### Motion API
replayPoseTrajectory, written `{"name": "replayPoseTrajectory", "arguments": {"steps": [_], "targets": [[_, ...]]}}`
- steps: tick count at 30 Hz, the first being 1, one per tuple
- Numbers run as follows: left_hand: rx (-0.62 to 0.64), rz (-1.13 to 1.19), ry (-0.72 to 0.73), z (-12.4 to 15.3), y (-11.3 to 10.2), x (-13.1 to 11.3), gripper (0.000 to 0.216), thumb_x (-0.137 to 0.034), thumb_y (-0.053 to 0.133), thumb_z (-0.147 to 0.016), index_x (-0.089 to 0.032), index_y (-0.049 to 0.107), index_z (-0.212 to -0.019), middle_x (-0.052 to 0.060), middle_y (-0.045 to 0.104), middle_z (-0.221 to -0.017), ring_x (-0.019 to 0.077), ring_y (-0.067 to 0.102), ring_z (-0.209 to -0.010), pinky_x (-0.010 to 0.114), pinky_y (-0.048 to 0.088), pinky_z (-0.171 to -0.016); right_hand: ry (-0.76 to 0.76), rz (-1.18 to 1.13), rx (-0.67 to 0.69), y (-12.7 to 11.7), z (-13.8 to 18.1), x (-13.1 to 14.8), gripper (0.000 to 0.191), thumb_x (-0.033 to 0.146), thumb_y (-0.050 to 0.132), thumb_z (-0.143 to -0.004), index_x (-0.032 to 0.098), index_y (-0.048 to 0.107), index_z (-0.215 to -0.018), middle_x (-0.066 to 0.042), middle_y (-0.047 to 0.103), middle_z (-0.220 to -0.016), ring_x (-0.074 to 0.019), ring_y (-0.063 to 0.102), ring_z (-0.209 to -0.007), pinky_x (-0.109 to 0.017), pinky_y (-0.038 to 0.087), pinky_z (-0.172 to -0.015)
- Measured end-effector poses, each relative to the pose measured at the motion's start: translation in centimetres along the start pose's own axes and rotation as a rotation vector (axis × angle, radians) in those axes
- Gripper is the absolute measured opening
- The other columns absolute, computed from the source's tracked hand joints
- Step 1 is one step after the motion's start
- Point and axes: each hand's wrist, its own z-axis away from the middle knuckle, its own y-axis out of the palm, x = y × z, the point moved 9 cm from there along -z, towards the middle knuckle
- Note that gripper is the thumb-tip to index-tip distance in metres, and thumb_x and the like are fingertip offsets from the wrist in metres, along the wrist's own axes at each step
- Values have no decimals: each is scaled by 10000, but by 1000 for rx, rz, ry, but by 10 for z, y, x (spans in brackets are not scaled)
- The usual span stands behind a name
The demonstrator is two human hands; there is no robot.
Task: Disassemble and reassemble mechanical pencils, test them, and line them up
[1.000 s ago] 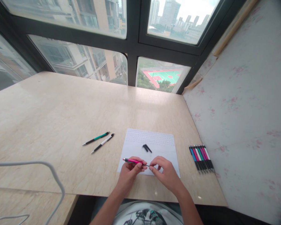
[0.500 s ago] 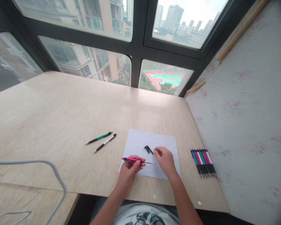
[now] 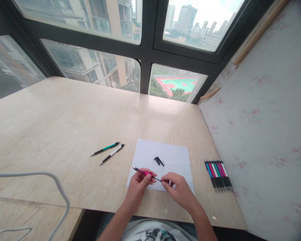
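My left hand (image 3: 137, 188) is closed around a pink and black pen barrel (image 3: 139, 171), tilted with its clicker end up to the left. A thin dark refill (image 3: 158, 179) sticks out of the barrel's right end. Thumb and fingers of my right hand (image 3: 180, 188) pinch at the refill's tip; whether a small part is also between them I cannot tell. Both hands are over a sheet of paper (image 3: 145, 150) with rows of handwriting. Black pen parts (image 3: 159, 161) lie on the sheet just beyond my hands.
Left of the paper lie a green and black pen (image 3: 105, 149) and a white and black pen (image 3: 112, 154). A row of several coloured pens (image 3: 218, 175) is at the right, near the papered wall (image 3: 261, 140). A grey cable (image 3: 57, 180) loops over the left front.
My right hand has come down and left from beside the black parts to the refill's tip. The pen in my left hand has tilted, its refill end lower.
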Motion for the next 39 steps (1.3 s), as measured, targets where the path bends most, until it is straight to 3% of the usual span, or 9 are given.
{"name": "replayPoseTrajectory", "arguments": {"steps": [5,9,12,14,19,27,33,39], "targets": [[-43,-2,31,-1,-5,-2,182,-312,712,-783,-153,690,-868,81,687,-889,146,605,-730,267,472,-708,105,70,-42,-27,16,-27,156,223,540,-845,195,690,-812,-46,653,-813,-167,604,-757,-251,479,-638],[-31,-1,36,-1,-4,-2,166,-309,702,-792,-162,695,-870,69,668,-903,134,585,-726,260,460,-709,230,122,-195,-47,26,-58,200,290,517,-855,180,684,-865,-62,671,-821,-181,614,-729,-273,482,-630],[-12,-16,32,-1,-3,-2,158,-303,691,-803,-164,693,-878,67,659,-905,133,575,-732,260,454,-714,311,144,-353,-50,26,-72,243,332,510,-853,167,679,-909,-73,687,-826,-192,625,-717,-292,493,-655],[-6,-18,35,-1,-3,-2,157,-299,686,-809,-163,689,-888,69,655,-909,135,572,-737,262,451,-714,313,153,-387,-43,20,-71,245,339,511,-851,167,680,-891,-75,695,-839,-194,630,-720,-300,493,-687],[15,-36,46,-1,-3,0,141,-286,666,-828,-165,680,-901,59,641,-901,130,561,-735,258,435,-714,281,176,-358,-22,6,-54,261,355,510,-868,166,687,-898,-67,693,-818,-191,613,-691,-302,465,-694],[30,-53,28,-1,0,2,205,-350,653,-834,-158,675,-905,28,601,-752,138,542,-704,261,417,-691,214,8,-257,1,3,-34,279,336,456,-917,184,675,-836,-24,669,-730,-160,598,-650,-244,431,-624],[29,-121,31,-1,-1,2,205,-340,665,-824,-157,677,-916,29,613,-730,142,545,-697,266,416,-691,316,403,-347,-13,5,-39,156,282,520,-882,200,651,-855,-32,666,-808,-167,592,-714,-250,386,-644],[16,-129,32,-1,-4,3,211,-339,673,-812,-151,684,-907,42,621,-745,153,553,-707,274,426,-690,465,714,-221,-4,-3,-34,113,255,539,-879,200,615,-816,-35,663,-849,-169,612,-777,-247,286,-551]]}}
